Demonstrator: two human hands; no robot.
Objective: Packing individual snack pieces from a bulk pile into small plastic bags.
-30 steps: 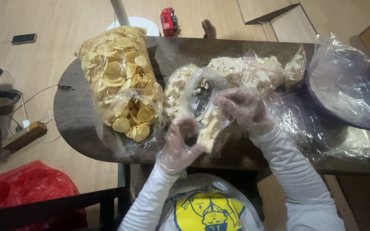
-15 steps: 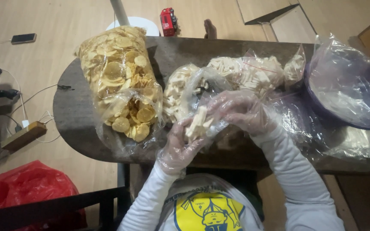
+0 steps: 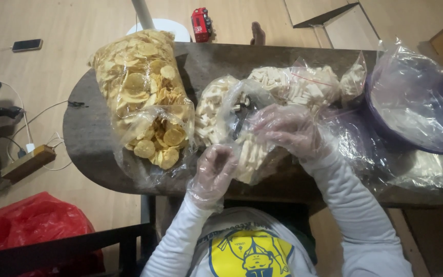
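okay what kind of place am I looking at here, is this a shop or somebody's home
Most likely a home used for packing snacks by hand, not a shop. A dark wooden table stands on a wood floor, where a red toy vehicle and a charging phone lie. Gloved hands, left hand and right hand, handle a small bag of pale sticks beside a big bag of round chips.

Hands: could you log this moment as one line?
left hand: on small bag | right hand: holds bag top | contents: pale sticks | beside: chip bag
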